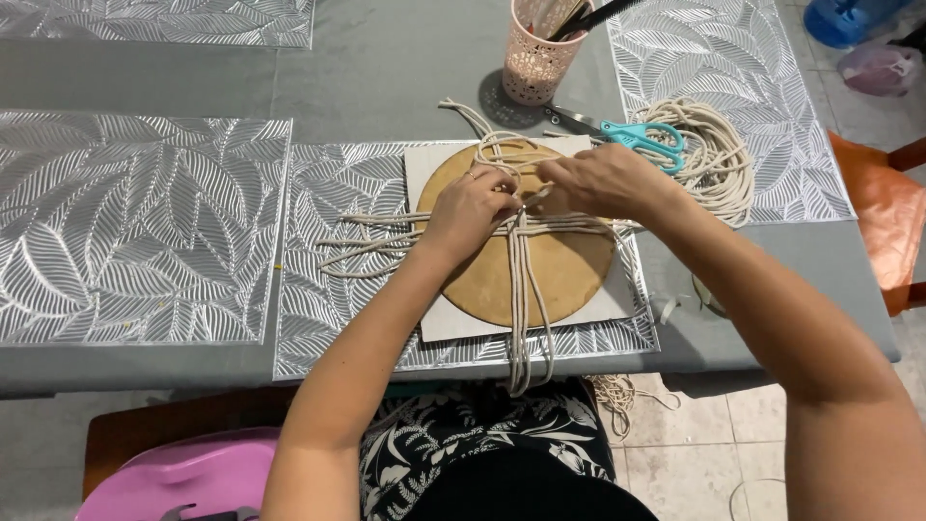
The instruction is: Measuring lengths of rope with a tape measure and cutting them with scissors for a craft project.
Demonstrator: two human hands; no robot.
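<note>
A round brown board (569, 270) lies on a white square sheet (453, 323) on the grey table. Cream cords (521, 289) cross over the board, some running left, some hanging down over the table's front edge. My left hand (470, 207) and my right hand (603, 180) meet above the board's upper middle, both pinching the cords where they cross. The knot itself is hidden under my fingers.
Teal-handled scissors (637, 137) lie beside a coil of cream cord (719, 159) at the right. A pink perforated cup (538, 58) with tools stands behind the board. Silver leaf-pattern placemats (135, 232) cover the table. An orange chair (883, 217) stands at the right, a pink seat (183, 473) at bottom left.
</note>
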